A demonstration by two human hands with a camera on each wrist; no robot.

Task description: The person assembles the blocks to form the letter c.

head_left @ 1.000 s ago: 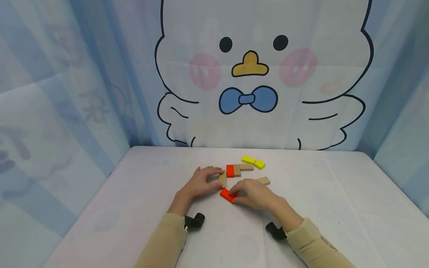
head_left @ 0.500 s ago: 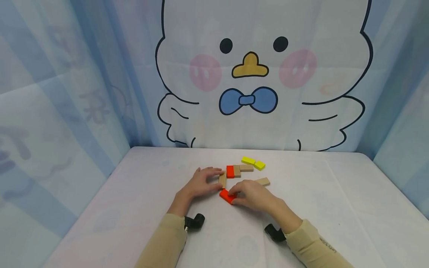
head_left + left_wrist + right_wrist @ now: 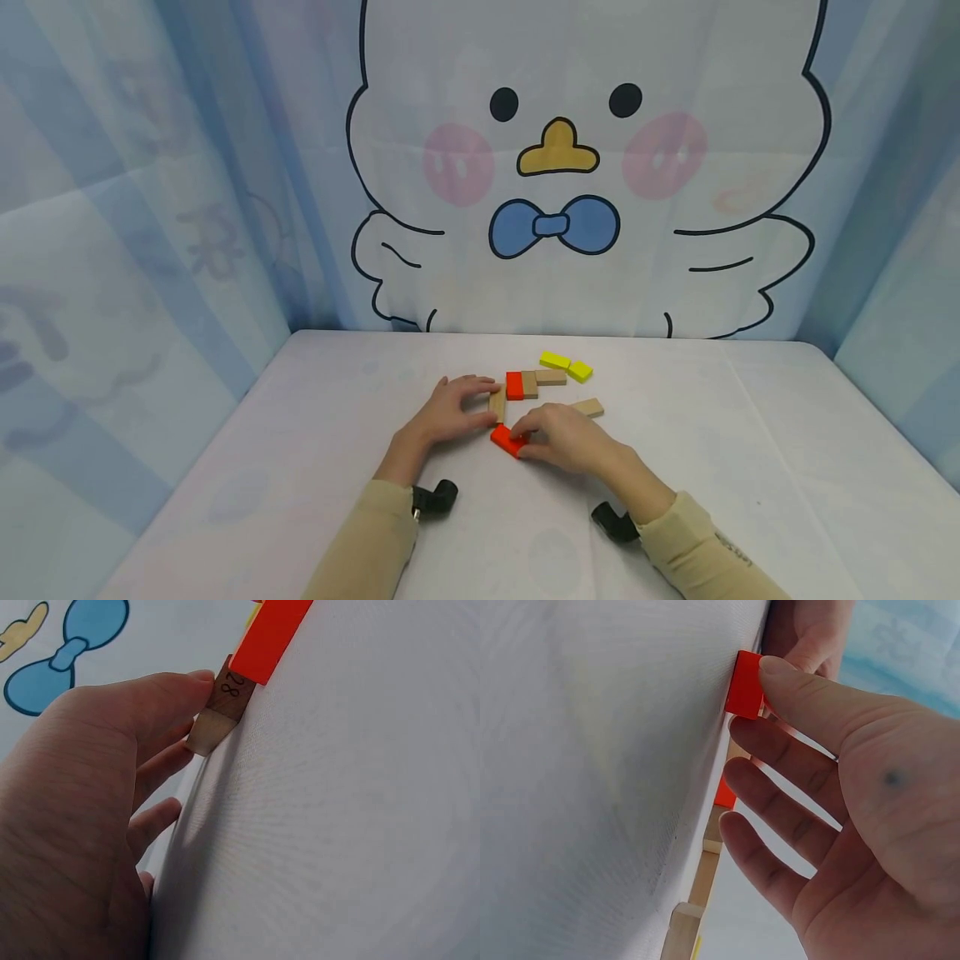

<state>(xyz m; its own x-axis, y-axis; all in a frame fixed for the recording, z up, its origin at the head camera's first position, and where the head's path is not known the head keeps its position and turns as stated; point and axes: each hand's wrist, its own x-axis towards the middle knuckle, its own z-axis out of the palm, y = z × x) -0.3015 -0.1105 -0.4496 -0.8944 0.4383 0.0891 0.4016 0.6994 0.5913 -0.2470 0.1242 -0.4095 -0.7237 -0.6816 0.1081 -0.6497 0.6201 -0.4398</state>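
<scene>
My left hand [image 3: 447, 410] pinches a plain wooden block [image 3: 497, 403] lengthwise, thumb at the near end and fingers at the far end. In the left wrist view that wooden block [image 3: 222, 709] shows a "28" marked on its side. A red block [image 3: 504, 439] lies slanted at its near end, and my right hand [image 3: 566, 435] pinches it between thumb and index finger. The right wrist view shows the thumb on this red block [image 3: 744, 684], with the other fingers spread below. Another red block [image 3: 514, 386] lies just right of the wooden block's far end.
Right of the far red block, a short wooden block [image 3: 529, 384] and a longer wooden one [image 3: 552, 377] follow in line. Behind lie two yellow blocks [image 3: 555, 360]. Another wooden block [image 3: 589, 407], partly hidden by my right hand, lies on the white-covered table [image 3: 712, 467]. A printed curtain stands behind.
The red block in my right hand has edged very slightly left at the wooden block's near end. Both hands keep their hold, and the other blocks stay put.
</scene>
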